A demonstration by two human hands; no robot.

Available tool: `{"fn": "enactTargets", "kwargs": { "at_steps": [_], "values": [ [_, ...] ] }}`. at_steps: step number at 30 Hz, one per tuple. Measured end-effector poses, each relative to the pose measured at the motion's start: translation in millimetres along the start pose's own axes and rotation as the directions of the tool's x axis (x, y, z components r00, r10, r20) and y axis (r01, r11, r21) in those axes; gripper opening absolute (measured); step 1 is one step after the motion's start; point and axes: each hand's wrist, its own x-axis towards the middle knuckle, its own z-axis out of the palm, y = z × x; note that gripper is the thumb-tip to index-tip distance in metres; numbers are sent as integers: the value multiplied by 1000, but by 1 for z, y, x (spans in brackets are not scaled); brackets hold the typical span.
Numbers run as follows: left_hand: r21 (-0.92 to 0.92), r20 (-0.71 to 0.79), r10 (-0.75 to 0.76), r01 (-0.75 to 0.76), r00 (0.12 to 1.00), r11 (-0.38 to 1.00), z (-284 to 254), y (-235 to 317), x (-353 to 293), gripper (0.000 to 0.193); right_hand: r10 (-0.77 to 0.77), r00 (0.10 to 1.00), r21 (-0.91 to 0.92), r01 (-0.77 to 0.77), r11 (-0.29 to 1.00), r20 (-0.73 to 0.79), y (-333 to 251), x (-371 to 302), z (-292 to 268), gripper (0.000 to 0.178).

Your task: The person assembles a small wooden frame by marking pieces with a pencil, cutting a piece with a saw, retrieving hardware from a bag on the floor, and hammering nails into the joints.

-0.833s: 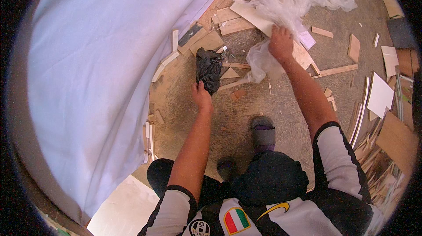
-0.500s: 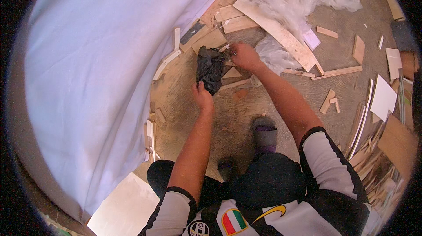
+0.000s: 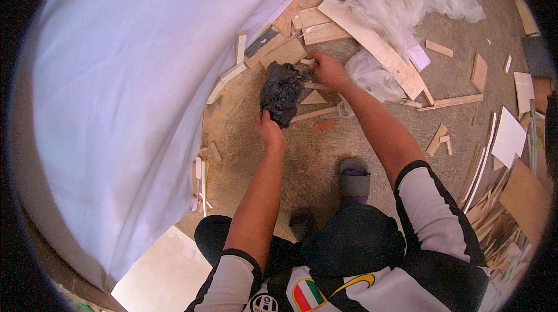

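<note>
A crumpled black plastic bag (image 3: 281,91) hangs over the dusty floor in front of me. My left hand (image 3: 271,132) is closed on its near lower edge. At the bag's far right edge, my right hand (image 3: 328,72) has its fingers pinched together on a small pale scrap (image 3: 307,62), which looks like wood. The scrap is beside the upper part of the bag; whether it touches the plastic I cannot tell. What the bag contains is hidden. Just beyond lies a flat wooden offcut (image 3: 283,53), and a triangular wood piece (image 3: 314,97) rests below my right wrist.
A white sheet (image 3: 128,91) covers the left side. Long boards (image 3: 372,42) and clear plastic wrap (image 3: 401,1) lie at the far right. Several wood offcuts are scattered about. Wood strips (image 3: 500,219) are heaped at the near right. My sandalled foot (image 3: 354,181) stands below.
The pale scrap in my right fingers shows more plainly now. The black bag looks a little more spread toward the right hand. The whole view has shifted slightly.
</note>
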Motion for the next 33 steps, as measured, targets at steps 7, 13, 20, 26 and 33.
{"fn": "enactTargets", "kwargs": {
  "at_steps": [7, 13, 20, 26, 33],
  "values": [
    [-7, 62, 46, -45, 997, 999, -14, -23, 38, 63, 71, 997, 168, -73, 983, 21, -21, -41, 25, 26],
    [-65, 73, -17, 21, 997, 998, -24, -33, 51, 63, 72, 981, -1, -73, 997, -180, -17, -41, 14, 31],
    [-120, 83, 196, -186, 977, 975, -19, -52, 69, 55, 2, 970, -248, -65, 967, -244, 15, -26, 28, 41],
    [133, 31, 360, -361, 932, 923, -23, -41, 56, 53, -57, 969, -301, -19, 954, -241, -16, -31, 59, 48],
    [334, 33, 440, -425, 897, 841, -14, -13, 20, 46, -249, 951, -334, 177, 926, -186, -15, -31, 89, 34]
  ]
}}
